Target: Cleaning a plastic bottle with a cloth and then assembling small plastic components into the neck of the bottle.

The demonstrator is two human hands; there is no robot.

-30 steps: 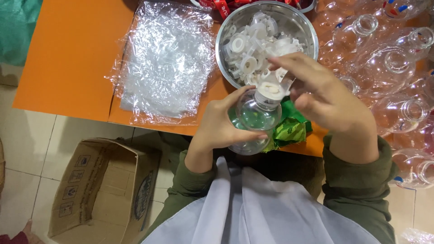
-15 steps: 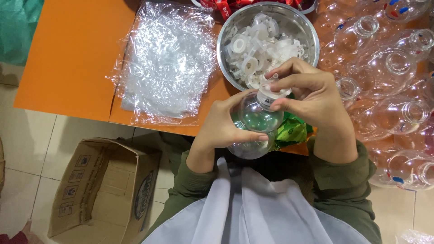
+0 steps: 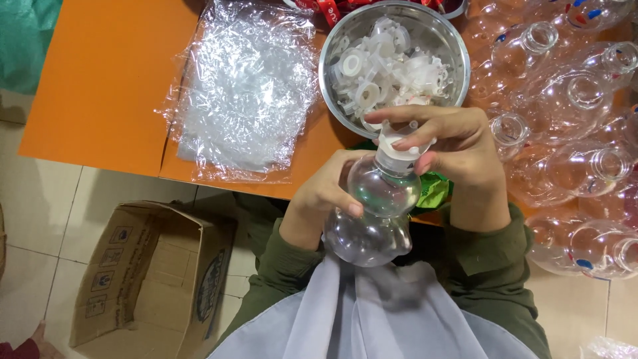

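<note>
At the far left an open cardboard box (image 3: 143, 279) sits on the tiled floor, below the edge of the orange table (image 3: 100, 73). On the table lies a heap of crinkled clear plastic wrap (image 3: 246, 86). Right of it, the left hand (image 3: 325, 193) curls around a clear, gourd-shaped plastic bottle (image 3: 372, 213), fingers wrapped behind it and thumb pressed on its front, holding it above the lap just off the table edge. The right hand (image 3: 458, 149) pinches the white cap (image 3: 397, 154) on the bottle's neck, its fingers bent close over it. Behind stands a steel bowl (image 3: 458, 56) of white caps, and to the right many empty clear bottles (image 3: 578, 106) lie crowded together.
</note>
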